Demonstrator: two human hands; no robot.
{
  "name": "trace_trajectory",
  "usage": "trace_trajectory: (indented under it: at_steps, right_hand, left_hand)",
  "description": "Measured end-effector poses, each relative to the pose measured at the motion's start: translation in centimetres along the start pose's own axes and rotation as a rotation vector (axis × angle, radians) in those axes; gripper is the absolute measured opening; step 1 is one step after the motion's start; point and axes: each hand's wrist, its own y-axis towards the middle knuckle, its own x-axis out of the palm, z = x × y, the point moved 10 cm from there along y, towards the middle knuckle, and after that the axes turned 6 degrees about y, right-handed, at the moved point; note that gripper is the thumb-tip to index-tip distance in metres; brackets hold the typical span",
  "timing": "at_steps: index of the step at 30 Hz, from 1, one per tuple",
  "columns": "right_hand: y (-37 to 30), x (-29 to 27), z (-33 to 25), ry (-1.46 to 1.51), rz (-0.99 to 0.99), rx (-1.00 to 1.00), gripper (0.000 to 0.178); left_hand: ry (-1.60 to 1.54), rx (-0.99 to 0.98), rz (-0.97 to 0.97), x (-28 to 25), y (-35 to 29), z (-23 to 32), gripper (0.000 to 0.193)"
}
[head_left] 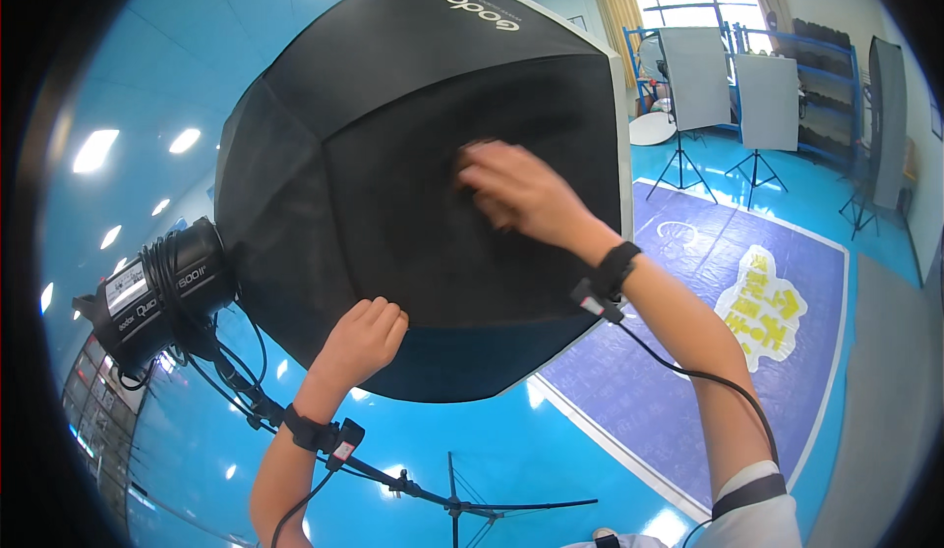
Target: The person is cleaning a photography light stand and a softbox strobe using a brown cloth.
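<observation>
A large black softbox (423,283) with a pale rim fills the middle of the view, tilted on its side. Its back end joins a black studio flash head (162,297) with cable coiled round it. Low on the softbox, my left hand (364,344) is closed, its curled fingers gripping the fabric along a seam. My right hand (521,194) is over the black fabric panel, fingers bent and smeared by motion. A dark blur shows at its fingertips; whether it is a held thing cannot be made out. Each wrist wears a black band with a cable.
A black light stand (454,501) with spread legs is below the softbox. To the right lies a purple floor mat (678,381) with a white and yellow printed patch. Grey panels on tripods (696,78) and blue shelving (826,86) are at the far right.
</observation>
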Motion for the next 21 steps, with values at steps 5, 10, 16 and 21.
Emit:
trace_trajectory:
  at_steps: [5,10,16,21]
  right_hand:
    - [-11.9,-4.5,9.1,-0.053,0.364,0.651,0.057]
    - [-7.6,-0.2,3.2,0.011,0.231,0.477,0.057]
    - [-6.3,10.2,-9.6,0.174,-0.228,0.018,0.051]
    - [-15.6,6.3,-4.5,0.015,-0.089,0.332,0.051]
  left_hand:
    - [-0.018,0.012,0.031,0.1,0.3,0.3,0.013]
    - [0.026,0.026,-0.003,1.1,0.2,-0.1,0.014]
    - [0.07,0.026,-0.036,1.9,-1.0,-0.4,0.012]
    - [0.033,0.016,-0.028,3.0,-1.4,0.0,0.014]
